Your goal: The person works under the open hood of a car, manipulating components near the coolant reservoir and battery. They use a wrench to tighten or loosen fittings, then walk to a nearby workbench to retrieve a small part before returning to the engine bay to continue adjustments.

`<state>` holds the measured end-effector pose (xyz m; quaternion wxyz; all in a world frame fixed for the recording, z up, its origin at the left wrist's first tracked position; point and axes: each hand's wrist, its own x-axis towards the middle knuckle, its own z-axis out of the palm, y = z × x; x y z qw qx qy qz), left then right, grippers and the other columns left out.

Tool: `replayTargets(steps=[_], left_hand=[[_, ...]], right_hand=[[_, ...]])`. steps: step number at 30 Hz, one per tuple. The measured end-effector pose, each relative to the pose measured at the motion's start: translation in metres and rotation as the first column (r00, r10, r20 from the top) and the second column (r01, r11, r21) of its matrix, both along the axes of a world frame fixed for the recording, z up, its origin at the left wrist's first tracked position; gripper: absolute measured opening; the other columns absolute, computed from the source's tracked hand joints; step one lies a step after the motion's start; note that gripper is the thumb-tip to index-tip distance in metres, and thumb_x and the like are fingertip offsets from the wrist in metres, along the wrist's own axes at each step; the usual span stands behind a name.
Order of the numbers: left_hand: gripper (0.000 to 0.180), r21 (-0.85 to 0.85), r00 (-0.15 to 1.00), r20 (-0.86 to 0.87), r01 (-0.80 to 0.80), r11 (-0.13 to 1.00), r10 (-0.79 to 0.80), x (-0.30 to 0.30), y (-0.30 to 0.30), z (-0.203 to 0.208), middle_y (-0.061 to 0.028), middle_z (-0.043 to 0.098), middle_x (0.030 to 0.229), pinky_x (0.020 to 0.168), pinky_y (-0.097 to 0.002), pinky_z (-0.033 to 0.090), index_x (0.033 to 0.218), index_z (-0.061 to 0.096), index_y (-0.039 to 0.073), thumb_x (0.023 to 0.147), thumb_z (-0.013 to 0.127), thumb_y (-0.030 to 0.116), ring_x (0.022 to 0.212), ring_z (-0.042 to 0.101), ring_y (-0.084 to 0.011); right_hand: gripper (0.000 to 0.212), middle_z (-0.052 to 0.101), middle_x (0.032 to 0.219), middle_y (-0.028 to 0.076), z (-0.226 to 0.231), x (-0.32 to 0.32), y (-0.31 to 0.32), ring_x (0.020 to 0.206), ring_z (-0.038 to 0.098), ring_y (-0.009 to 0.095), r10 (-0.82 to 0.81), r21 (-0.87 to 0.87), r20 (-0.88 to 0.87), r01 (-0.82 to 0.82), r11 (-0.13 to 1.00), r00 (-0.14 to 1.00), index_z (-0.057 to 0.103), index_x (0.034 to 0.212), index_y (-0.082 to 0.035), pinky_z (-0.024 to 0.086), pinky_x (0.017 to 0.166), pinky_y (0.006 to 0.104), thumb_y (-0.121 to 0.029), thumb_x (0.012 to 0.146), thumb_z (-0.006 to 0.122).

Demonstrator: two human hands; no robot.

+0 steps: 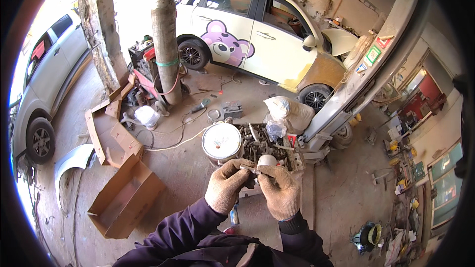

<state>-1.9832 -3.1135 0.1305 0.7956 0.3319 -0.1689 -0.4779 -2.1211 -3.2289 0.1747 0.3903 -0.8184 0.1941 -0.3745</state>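
Both hands wear tan work gloves and meet over the near edge of the bench (299,162). The left hand (228,187) is pinched narrow, thumb and fingers on a small pale piece (248,169), which sits in front of the chest between the two hands. The right hand (279,192) has its fingers drawn in close at the piece's other end; I cannot tell what it grips. A white rounded object (267,160) shows just beyond the right fingertips, held or standing on the bench, I cannot say which. Dark metal parts (256,142) crowd the bench toward its far edge. A bucket with a white lid (221,141) is at the left edge, a clear plastic bag (276,131) at the far edge, and a pale sack (291,113) past the far right corner. On the floor, to the left, an open cardboard box (126,199) lies tilted.
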Motion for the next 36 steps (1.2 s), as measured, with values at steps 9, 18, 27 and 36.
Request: replayTargets(steps=[9,18,27,36], left_hand=[[0.029,0.021,0.999,-0.044,-0.015,1.0,0.016,-0.04,0.042,-0.003,-0.0078,0.075,0.115,0.089,-0.0332,0.06,0.136,0.067,-0.001,0.117,0.064,0.021,0.096,0.07,-0.015],[0.041,0.04,0.997,0.03,0.067,0.997,-0.068,-0.024,0.065,-0.003,-0.0068,0.075,0.106,0.081,-0.0322,0.061,0.134,0.069,-0.002,0.12,0.057,0.035,0.087,0.072,-0.0146],[0.038,0.058,0.999,-0.021,0.038,0.998,-0.037,-0.006,0.097,-0.022,-0.0041,0.074,0.101,0.079,-0.0311,0.058,0.125,0.072,-0.001,0.115,0.068,0.034,0.087,0.069,-0.0121],[0.031,0.068,1.0,0.005,0.017,0.998,-0.017,0.007,0.104,-0.02,-0.0037,0.076,0.103,0.081,-0.0297,0.058,0.123,0.073,0.0,0.114,0.07,0.029,0.087,0.07,-0.0117]], right_hand=[[0.019,0.082,0.107,0.01,-0.004,-0.04,0.054,0.096,0.077,0.017,-0.004,0.121,-0.017,0.006,0.993,1.0,0.08,0.117,-0.001,0.063,0.087,0.0336,0.001,0.098,0.083],[0.019,0.079,0.106,0.005,-0.018,-0.033,0.101,0.087,0.068,0.01,-0.07,0.248,-0.038,0.077,0.966,0.997,0.079,0.116,-0.002,0.057,0.08,0.029,-0.003,0.099,0.084],[0.019,0.076,0.11,0.001,-0.034,-0.016,0.139,0.091,0.067,0.006,-0.017,0.315,-0.087,0.044,0.948,0.996,0.074,0.122,-0.001,0.058,0.086,0.0262,-0.001,0.103,0.079],[0.021,0.077,0.114,0.003,-0.044,-0.006,0.138,0.093,0.069,0.008,0.004,0.295,-0.071,0.017,0.955,0.997,0.074,0.124,0.001,0.059,0.087,0.0267,0.0,0.104,0.078]])
